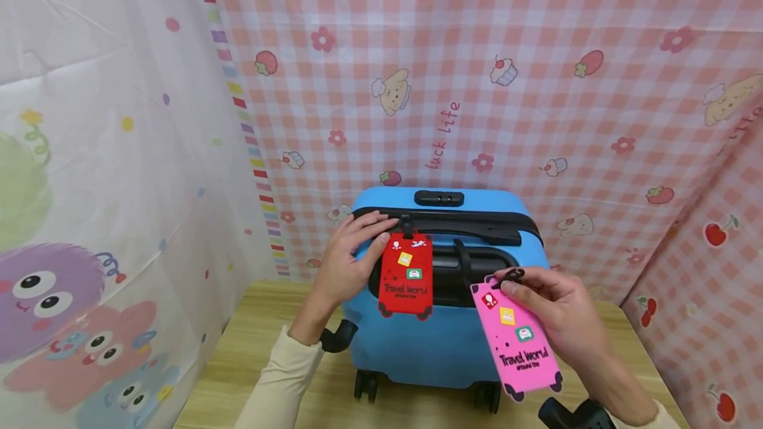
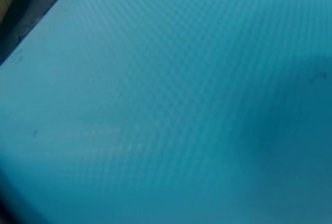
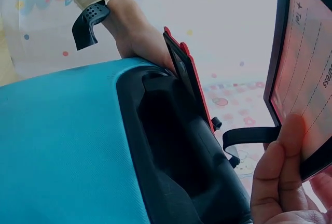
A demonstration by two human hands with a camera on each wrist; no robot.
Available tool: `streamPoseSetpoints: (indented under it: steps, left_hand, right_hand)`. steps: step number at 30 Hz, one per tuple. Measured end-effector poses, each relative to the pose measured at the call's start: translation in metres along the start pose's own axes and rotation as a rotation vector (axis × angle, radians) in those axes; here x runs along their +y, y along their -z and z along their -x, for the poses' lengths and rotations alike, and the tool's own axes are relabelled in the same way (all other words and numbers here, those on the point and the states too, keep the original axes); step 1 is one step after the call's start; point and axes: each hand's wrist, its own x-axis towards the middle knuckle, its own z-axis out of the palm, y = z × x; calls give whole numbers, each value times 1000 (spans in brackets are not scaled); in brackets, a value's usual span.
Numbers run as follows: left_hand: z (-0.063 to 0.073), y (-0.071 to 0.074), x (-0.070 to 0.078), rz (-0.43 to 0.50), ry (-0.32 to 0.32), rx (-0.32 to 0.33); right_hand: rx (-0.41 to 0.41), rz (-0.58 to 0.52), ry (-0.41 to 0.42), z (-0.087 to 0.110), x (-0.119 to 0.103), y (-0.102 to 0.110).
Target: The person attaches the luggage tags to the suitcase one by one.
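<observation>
A blue suitcase [image 1: 417,349] with black trim lies in front of me, its casters toward me. Hanging from a black strap at its handle [image 1: 459,222] is a red luggage tag [image 1: 406,296]. My left hand [image 1: 348,260] rests on the suitcase, fingers extended toward that strap and thumb at the tag's upper left edge. To the right, my right hand [image 1: 563,306] pinches a pink luggage tag [image 1: 515,343] by its top, near its short black strap [image 3: 251,135]. The tag's card side faces the right wrist view. Blue shell [image 2: 166,99] fills the left wrist view.
The suitcase stands on a wood-grain table [image 1: 256,330]. Behind it hangs a pink checked cloth [image 1: 357,118], with a white cartoon cloth [image 1: 149,184] on the left. A combination lock [image 1: 439,198] sits along the suitcase's far edge.
</observation>
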Motion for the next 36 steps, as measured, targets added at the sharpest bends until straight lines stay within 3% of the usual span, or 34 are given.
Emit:
streamPoseSetpoints:
  steps: [7,13,17,26,31,36]
  left_hand:
    - [-1,5,5,-3,42,-42]
    - [-9,12,17,67,140,-77]
    - [-16,14,25,47,178,-100]
    - [-37,11,50,-69,113,-191]
    - [-49,7,60,-141,70,-279]
    - [-61,0,64,-133,17,-370]
  right_hand:
    - [27,93,-84,-6,-5,0]
    - [28,99,-84,-9,-9,-1]
    - [46,123,-67,-10,-13,-3]
    - [82,205,-26,-19,-24,-10]
    - [84,229,11,-27,-25,-11]
    - [56,255,22,-36,-25,-11]
